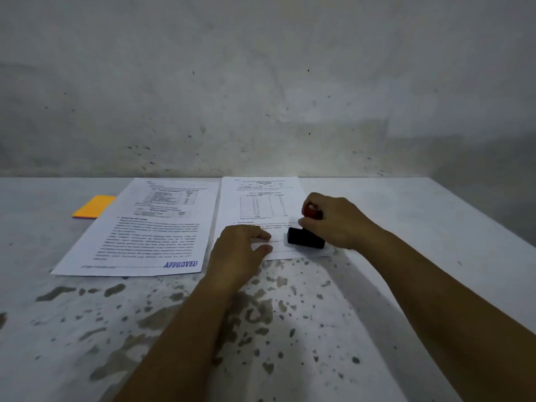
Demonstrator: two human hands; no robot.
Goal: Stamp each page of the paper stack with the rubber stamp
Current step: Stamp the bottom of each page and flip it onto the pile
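Head view: stamp pressed on the right page

Head camera looks down past both forearms at a grey wall (261, 82), mottled and speckled with dark spots, rising behind a pale tabletop (290, 329) that is blotched with darker stains near the viewer.

Two printed sheets lie side by side at the far edge of the tabletop, close to the wall. On the left lies the stamped page (145, 227), with tables at the top, a block of text below and a blue "APPROVED" mark (180, 264) in its near right corner. Just beside it on the right lies the stack (255, 204), whose top page shows a table and a few lines of text; how many sheets lie under it I cannot tell.

An orange pad (93, 206) rests left of the stamped page, with one corner tucked under or against that sheet's edge.

The right hand (333, 221) has its fingers curled round the red handle of the stamp (306, 237), whose black block sits on the near right corner of the stack's top page, slightly skewed to the page edge.

The left hand (235, 253) lies at the stack's near edge, fingers loosely bent with the tips touching the paper just left of the stamp block, thumb stretched towards it
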